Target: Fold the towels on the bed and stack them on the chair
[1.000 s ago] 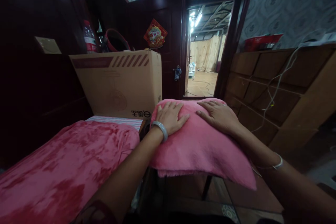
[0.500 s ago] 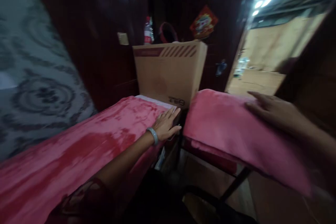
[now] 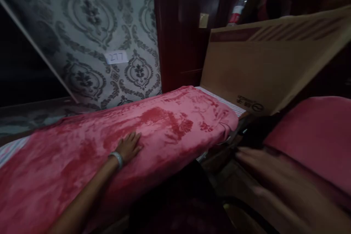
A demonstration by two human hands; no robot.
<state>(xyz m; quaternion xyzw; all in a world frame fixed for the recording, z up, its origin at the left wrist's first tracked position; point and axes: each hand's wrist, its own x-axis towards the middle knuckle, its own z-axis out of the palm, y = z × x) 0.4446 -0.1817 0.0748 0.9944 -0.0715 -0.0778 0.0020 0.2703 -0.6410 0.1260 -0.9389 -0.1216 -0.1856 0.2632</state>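
My left hand (image 3: pixel 128 148), with a pale bracelet at its wrist, lies flat on a pink plush cloth (image 3: pixel 164 146), its fingers apart. This cloth covers a long, padded-looking surface along the wall. Lighter and darker patches mark its pile. A striped sheet (image 3: pixel 222 98) shows beyond its far end. My right hand (image 3: pixel 264 168) is in the air between the surface and a folded pink cloth (image 3: pixel 315 135) at the right. It is blurred by motion, but its fingers look stretched out and hold nothing I can see.
A large cardboard box (image 3: pixel 255 65) stands behind the far end of the covered surface. Above its top edge show a bottle with a red cap (image 3: pixel 239 7) and a round reddish rim (image 3: pixel 274 2). Patterned wallpaper (image 3: pixel 109 18) bears a paper label marked 277 (image 3: pixel 116 57).
My view has turned left toward the wall. My left hand has moved from the cloth's far end back toward its middle. My right hand has left the folded cloth and swung inward.
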